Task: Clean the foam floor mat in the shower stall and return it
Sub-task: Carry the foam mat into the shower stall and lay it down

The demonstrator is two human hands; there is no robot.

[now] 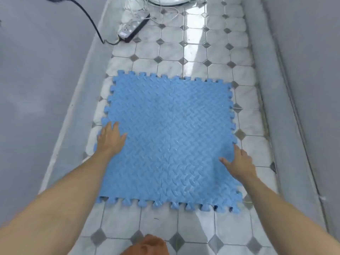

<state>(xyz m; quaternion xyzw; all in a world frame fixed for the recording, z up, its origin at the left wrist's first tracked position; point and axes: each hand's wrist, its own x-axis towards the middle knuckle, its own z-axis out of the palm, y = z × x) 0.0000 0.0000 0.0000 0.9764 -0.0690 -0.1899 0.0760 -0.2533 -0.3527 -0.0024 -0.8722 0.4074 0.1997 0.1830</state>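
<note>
mat (171, 137) lay flat on the tiled floor (184, 223) — left hand (111, 139) and right hand (239, 165) spread, palms down, at its side edges; best pressed evenly, corners squared — clear of the power strip (133, 27).

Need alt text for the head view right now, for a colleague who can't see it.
A blue foam mat lies flat on the tiled floor, the left hand flat on its left edge and the right hand on its right edge. Beyond it a power strip lies on the tiles.
</note>
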